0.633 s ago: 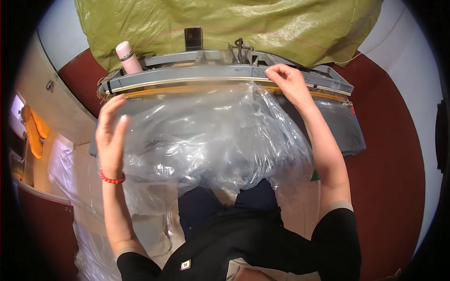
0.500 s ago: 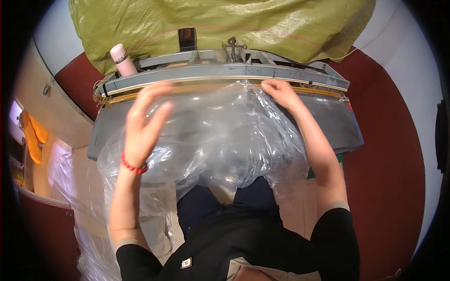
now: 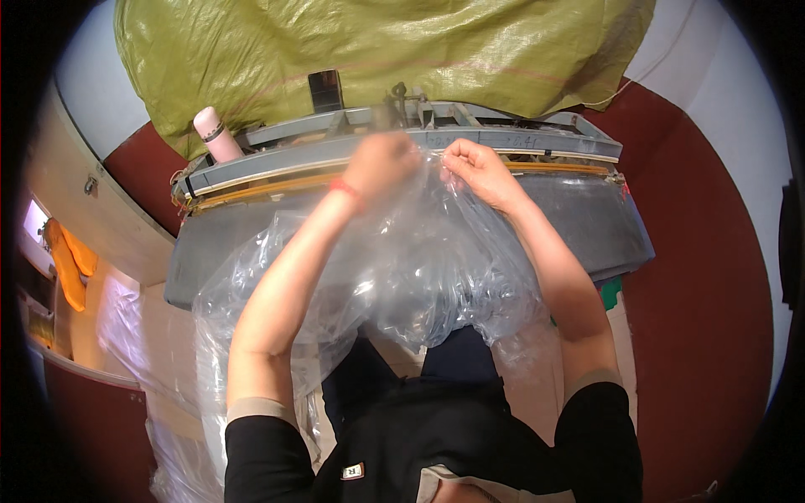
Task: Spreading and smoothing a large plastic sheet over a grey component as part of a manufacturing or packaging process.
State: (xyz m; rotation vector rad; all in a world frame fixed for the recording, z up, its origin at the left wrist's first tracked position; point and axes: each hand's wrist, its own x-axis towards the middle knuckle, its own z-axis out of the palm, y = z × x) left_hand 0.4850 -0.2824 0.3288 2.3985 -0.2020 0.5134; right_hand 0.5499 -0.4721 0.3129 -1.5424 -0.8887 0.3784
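Note:
A large sheet or bag of clear plastic film (image 3: 419,277) is draped over the dark grey bed (image 3: 570,214) of a long bench machine and hangs down over my knees. My right hand (image 3: 482,174) pinches the film's far edge between thumb and fingers, close to the machine's bar. Just left of it is my left hand (image 3: 381,168), wearing a red bead bracelet and smeared by motion. It is at the same edge of the film, but its fingers do not show clearly enough to tell whether they grip it.
A grey metal frame (image 3: 537,144) with a long orange strip runs across behind the film. On it stand a pink bottle (image 3: 216,134) and a black phone (image 3: 325,90). Yellow-green woven sheeting (image 3: 377,42) lies beyond. More clear film (image 3: 126,323) is at the left.
My left hand has swung from the left, open, over to the middle beside my right hand. The right hand has shifted slightly left, and the film is drawn together toward the middle.

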